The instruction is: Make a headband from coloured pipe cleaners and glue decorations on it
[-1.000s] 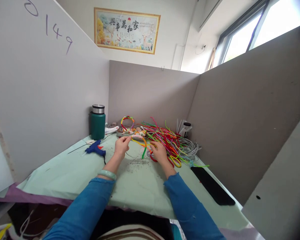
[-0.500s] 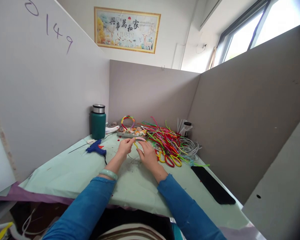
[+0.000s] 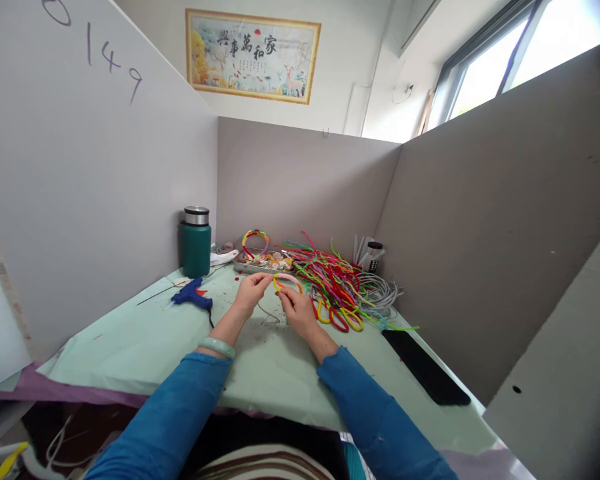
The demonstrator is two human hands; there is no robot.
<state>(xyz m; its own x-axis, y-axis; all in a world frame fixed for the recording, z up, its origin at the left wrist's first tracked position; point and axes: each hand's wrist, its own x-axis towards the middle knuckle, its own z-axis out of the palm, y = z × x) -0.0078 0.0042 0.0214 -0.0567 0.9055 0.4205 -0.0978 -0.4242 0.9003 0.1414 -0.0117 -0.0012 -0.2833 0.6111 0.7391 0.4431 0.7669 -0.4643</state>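
Your two hands are raised over the far half of the surface (image 3: 267,380), roughly midway between its left and right edges. Both forearms, in blue sleeves, reach in from the near edge and converge.

Left hand (image 3: 253,293): back of hand up, fingers bent, thumb and forefinger pinched together at the left end of the fuzzy band (image 3: 291,278). Grip closed on that end. A pale green bangle (image 3: 217,347) sits at this wrist, just beyond the cuff.

Right hand (image 3: 300,313): slightly lower and nearer to you, wrist angled in toward the left, fingers pointing at the left hand's fingertips. Thumb and forefinger closed on the yellow strand of the same band; remaining fingers partly hidden by the hand.

The band, pink, orange and yellow, bows between and beyond your fingertips, just short of the tray (image 3: 253,269) near the far edge. A multicoloured ring (image 3: 255,233) stands at that tray.

Right of your right hand, a heap of fuzzy stems (image 3: 333,277) spreads toward the far right corner, grey wire coils (image 3: 384,297) beside it. A blue glue gun (image 3: 193,294) lies near the left edge.
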